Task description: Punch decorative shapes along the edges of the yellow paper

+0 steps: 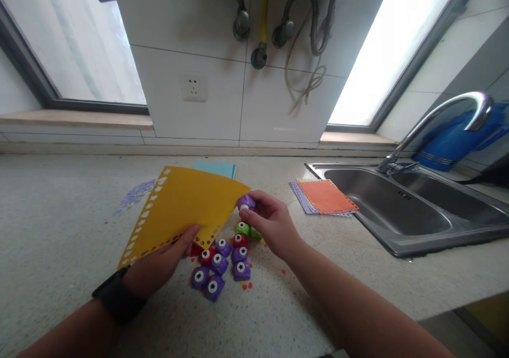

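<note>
My left hand (175, 252) grips the lower edge of a yellow sheet of paper (186, 199), thumb on top. Cut-out shapes run along the sheet's left and lower edges. In my right hand (270, 220) is a purple craft punch (245, 202), pinched between thumb and fingers at the sheet's right corner; whether the paper sits in its slot I cannot tell. Below the sheet several more small punches lie on the counter: purple ones (214, 287), red ones (239, 241) and green ones (242, 228). Some are partly hidden by my hands and the paper.
Light blue paper (217, 169) lies behind the yellow sheet, beside scattered purple paper bits (137, 194). Punched orange paper (328, 196) tops a stack at the edge of the steel sink (389, 241). Orange bits (247, 286) dot the counter. A tap (429, 119) arches over the sink.
</note>
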The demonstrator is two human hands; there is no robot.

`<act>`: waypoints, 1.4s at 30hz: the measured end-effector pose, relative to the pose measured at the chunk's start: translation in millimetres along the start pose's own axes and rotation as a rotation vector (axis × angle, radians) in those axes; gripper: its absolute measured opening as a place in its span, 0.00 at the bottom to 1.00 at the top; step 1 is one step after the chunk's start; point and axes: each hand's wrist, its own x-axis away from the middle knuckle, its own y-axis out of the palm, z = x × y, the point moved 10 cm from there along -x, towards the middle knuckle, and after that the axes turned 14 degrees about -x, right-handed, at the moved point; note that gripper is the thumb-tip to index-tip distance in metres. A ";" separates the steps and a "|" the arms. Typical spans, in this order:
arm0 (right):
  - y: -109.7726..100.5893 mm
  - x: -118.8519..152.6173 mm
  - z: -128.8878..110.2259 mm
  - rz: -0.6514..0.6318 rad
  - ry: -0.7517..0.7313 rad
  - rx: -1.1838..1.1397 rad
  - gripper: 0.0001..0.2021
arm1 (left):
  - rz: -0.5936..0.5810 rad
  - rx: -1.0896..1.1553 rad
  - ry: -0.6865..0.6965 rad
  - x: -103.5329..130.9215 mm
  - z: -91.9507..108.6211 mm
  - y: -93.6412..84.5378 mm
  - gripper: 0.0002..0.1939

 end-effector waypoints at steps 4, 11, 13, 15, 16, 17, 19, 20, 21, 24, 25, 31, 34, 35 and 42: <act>5.1 0.2 10.1 -0.053 0.077 0.006 0.16 | 0.008 0.005 0.005 0.1 0.4 -0.1 0.21; -4.6 -1.0 11.0 0.051 0.106 -0.085 0.16 | 0.000 0.034 -0.004 0.9 0.8 0.8 0.21; -4.2 -0.5 14.7 0.051 0.139 -0.071 0.13 | 0.005 0.039 -0.005 1.2 1.2 -0.1 0.21; 0.1 0.5 19.8 0.016 0.176 -0.043 0.13 | 0.019 0.047 0.006 1.2 2.3 -1.9 0.21; 2.7 1.2 22.6 -0.004 0.194 -0.029 0.12 | 0.023 0.050 0.011 1.0 2.5 -2.5 0.20; 5.5 2.1 25.8 -0.026 0.214 -0.018 0.13 | 0.025 0.053 0.012 0.8 2.3 -2.6 0.20; 10.3 4.2 32.2 -0.060 0.255 -0.003 0.13 | 0.017 0.066 0.001 0.1 0.2 -0.9 0.20; 12.2 5.4 35.2 -0.073 0.276 0.000 0.13 | 0.006 0.081 -0.013 -0.2 -1.5 1.0 0.20; 13.6 6.6 38.2 -0.083 0.295 0.000 0.13 | -0.006 0.105 -0.026 -0.4 -2.9 3.3 0.19; 15.6 9.8 45.7 -0.097 0.346 -0.013 0.13 | -0.032 0.232 -0.027 -0.4 -2.2 9.6 0.15; 15.5 10.6 47.7 -0.097 0.359 -0.018 0.13 | -0.035 0.279 -0.020 -0.3 -1.2 11.0 0.13; 16.2 14.2 54.0 -0.097 0.415 -0.057 0.15 | -0.067 0.398 -0.022 1.3 -2.5 19.2 0.14; 19.9 16.0 55.0 -0.117 0.437 -0.079 0.14 | -0.063 0.418 -0.014 1.1 -2.2 19.0 0.13; 21.3 16.4 55.0 -0.123 0.440 -0.082 0.14 | -0.059 0.422 -0.014 1.0 -2.0 18.5 0.12; 25.8 19.3 60.2 -0.082 0.504 -0.132 0.14 | -0.152 0.544 -0.092 2.2 -6.5 31.7 0.12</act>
